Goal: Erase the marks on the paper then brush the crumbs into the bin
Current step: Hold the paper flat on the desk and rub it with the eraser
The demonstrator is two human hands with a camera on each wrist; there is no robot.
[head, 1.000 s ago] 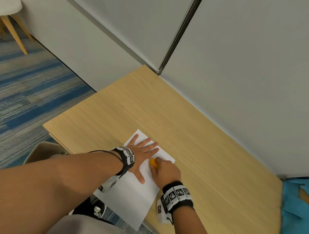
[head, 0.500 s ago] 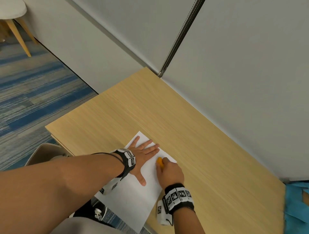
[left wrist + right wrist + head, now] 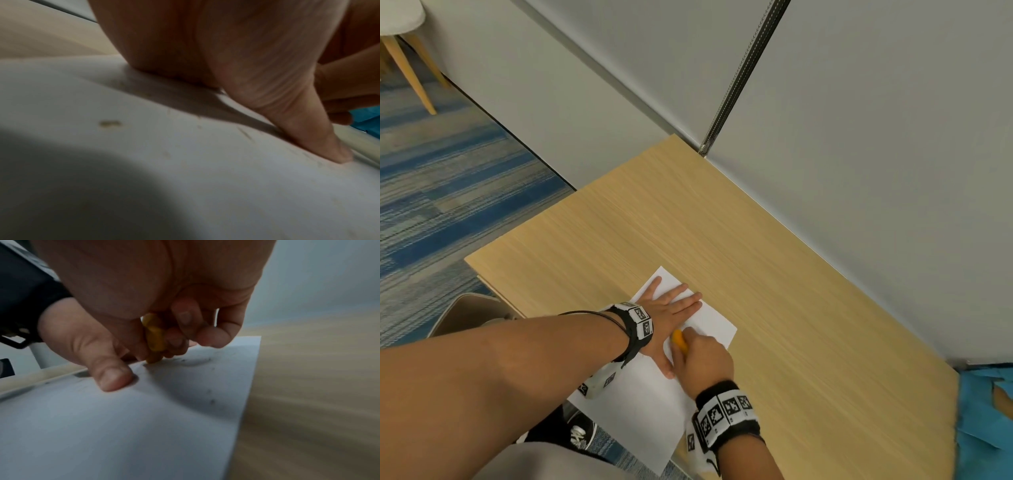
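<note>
A: What has changed on the desk (image 3: 774,274)?

B: The right hand (image 3: 703,359) has pulled its yellow eraser (image 3: 679,340) back across the paper (image 3: 643,411), from near the sheet's right edge a moment ago to just beside the left hand (image 3: 671,308). That reads as one stroke of a back-and-forth rub, so I judge erasing is under way, not finished.

A: How are the hands placed?

B: The left hand lies flat, fingers straight and spread, pressing the sheet down, thumb (image 3: 320,141) pointing towards the person. The right hand curls thumb and fingers round the eraser, its tip touching the paper (the right wrist view shows grey smudges (image 3: 197,361) just beyond the tip).

A: Where is the paper?

B: At the desk's near edge, its near corner hanging over. Small crumbs (image 3: 110,123) dot the sheet.

A: And the bin?

B: I cannot pick one out; something blue (image 3: 986,421) sits past the desk's right end, but what it is I cannot tell. Brushing is not yet begun.
</note>
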